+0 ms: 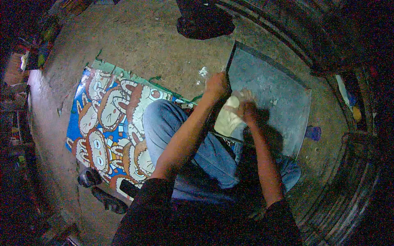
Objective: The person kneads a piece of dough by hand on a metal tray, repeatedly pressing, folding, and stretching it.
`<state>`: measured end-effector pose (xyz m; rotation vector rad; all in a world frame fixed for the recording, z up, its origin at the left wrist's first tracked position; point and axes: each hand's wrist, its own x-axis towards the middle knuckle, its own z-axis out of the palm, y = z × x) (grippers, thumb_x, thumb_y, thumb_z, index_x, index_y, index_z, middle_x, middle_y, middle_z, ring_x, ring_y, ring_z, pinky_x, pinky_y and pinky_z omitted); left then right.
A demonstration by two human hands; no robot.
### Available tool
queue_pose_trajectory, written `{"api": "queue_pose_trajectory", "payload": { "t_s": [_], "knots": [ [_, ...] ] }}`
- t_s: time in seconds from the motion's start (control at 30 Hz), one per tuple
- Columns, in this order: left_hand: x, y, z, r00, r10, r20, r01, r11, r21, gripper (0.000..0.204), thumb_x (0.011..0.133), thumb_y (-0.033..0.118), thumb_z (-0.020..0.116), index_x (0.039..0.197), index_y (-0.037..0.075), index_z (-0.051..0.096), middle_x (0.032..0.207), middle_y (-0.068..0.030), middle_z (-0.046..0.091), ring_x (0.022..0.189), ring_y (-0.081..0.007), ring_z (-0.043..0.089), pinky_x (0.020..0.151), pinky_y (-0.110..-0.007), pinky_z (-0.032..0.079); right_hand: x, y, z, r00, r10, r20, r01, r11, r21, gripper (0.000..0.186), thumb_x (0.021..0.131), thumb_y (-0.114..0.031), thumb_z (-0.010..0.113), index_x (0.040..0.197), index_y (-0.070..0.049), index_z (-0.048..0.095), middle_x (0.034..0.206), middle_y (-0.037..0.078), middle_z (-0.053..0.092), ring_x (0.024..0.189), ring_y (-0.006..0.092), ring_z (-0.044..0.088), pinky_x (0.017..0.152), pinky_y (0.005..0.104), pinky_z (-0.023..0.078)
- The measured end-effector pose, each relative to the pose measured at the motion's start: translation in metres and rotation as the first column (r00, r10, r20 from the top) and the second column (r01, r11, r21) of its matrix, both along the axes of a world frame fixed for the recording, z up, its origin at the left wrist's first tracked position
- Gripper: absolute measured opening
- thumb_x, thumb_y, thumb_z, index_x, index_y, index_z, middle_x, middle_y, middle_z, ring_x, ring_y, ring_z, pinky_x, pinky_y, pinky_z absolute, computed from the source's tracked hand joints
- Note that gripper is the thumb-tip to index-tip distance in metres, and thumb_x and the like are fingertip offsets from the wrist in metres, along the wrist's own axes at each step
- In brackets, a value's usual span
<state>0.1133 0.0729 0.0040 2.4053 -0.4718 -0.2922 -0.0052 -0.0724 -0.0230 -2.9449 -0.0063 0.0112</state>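
Observation:
I sit cross-legged with a dark grey sheet-metal tray (271, 94) tilted across my lap. My left hand (216, 85) is closed round the tray's raised left edge. My right hand (246, 106) is over the tray's lower left area, blurred by motion, at a pale cream, rounded thing (232, 101) that I cannot make out clearly. Below it is a cream patch (225, 123) on the metal. The right fingers are smeared, so their grip is unclear.
A printed cartoon mat (111, 106) lies under my left leg. Dark footwear (89, 177) is at its lower left edge. A black lumpy thing (205, 22) stands at the top. A small purple item (312, 133) sits right of the tray. Dark clutter lines both sides.

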Motion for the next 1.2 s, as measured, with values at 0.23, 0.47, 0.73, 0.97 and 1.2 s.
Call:
{"api": "queue_pose_trajectory", "payload": {
  "t_s": [0.23, 0.47, 0.73, 0.97, 1.2],
  "knots": [
    [0.008, 0.007, 0.000, 0.994, -0.081, -0.071, 0.085, 0.995, 0.050, 0.027, 0.081, 0.024, 0.061, 0.100, 0.004, 0.064, 0.094, -0.0227, 0.068, 0.089, -0.0412, 0.067, 0.077, -0.051, 0.053, -0.037, 0.000, 0.082, 0.830, -0.293, -0.474, 0.253, 0.956, -0.149, 0.089, 0.073, -0.073, 0.061, 0.127, -0.003, 0.054, 0.122, 0.021, 0.058, 0.118, 0.0380, 0.052, 0.096, 0.0458, 0.045],
    [0.015, 0.008, -0.029, 0.997, -0.081, 0.010, 0.078, 0.980, 0.181, 0.028, 0.081, 0.022, 0.063, 0.103, 0.007, 0.063, 0.095, -0.0205, 0.069, 0.091, -0.0389, 0.067, 0.076, -0.049, 0.054, -0.086, -0.035, 0.024, 0.956, -0.285, -0.068, 0.292, 0.948, 0.125, 0.078, 0.070, -0.063, 0.069, 0.118, -0.003, 0.053, 0.115, 0.020, 0.058, 0.109, 0.0373, 0.055, 0.091, 0.0463, 0.041],
    [0.020, 0.003, -0.028, 0.995, -0.032, -0.089, 0.051, 0.974, 0.220, 0.028, 0.081, 0.017, 0.060, 0.106, 0.006, 0.064, 0.103, -0.0204, 0.068, 0.094, -0.0383, 0.067, 0.079, -0.049, 0.054, -0.173, -0.100, -0.093, 0.935, -0.328, -0.133, 0.323, 0.637, 0.700, 0.083, 0.078, -0.015, 0.074, 0.145, 0.002, 0.029, 0.147, 0.019, 0.036, 0.135, 0.0325, 0.036, 0.113, 0.0392, 0.030],
    [0.024, 0.017, -0.045, 0.998, -0.061, -0.008, 0.061, 0.969, 0.240, 0.032, 0.082, 0.028, 0.059, 0.110, 0.013, 0.064, 0.102, -0.0179, 0.069, 0.093, -0.0383, 0.067, 0.079, -0.050, 0.054, -0.161, -0.106, -0.040, 0.833, -0.471, -0.291, 0.554, 0.711, 0.434, 0.077, 0.074, -0.021, 0.079, 0.137, 0.000, 0.040, 0.135, 0.016, 0.050, 0.123, 0.0297, 0.051, 0.102, 0.0382, 0.042],
    [0.023, 0.024, -0.046, 0.998, -0.018, 0.062, 0.009, 0.990, 0.143, 0.030, 0.085, 0.030, 0.056, 0.110, 0.013, 0.063, 0.097, -0.0189, 0.069, 0.091, -0.0388, 0.067, 0.077, -0.052, 0.052, -0.186, -0.204, -0.016, 0.751, -0.542, -0.378, 0.643, 0.730, 0.232, 0.068, 0.064, -0.038, 0.087, 0.112, -0.001, 0.057, 0.111, 0.019, 0.064, 0.093, 0.0286, 0.065, 0.079, 0.0401, 0.053]
  ]
}}
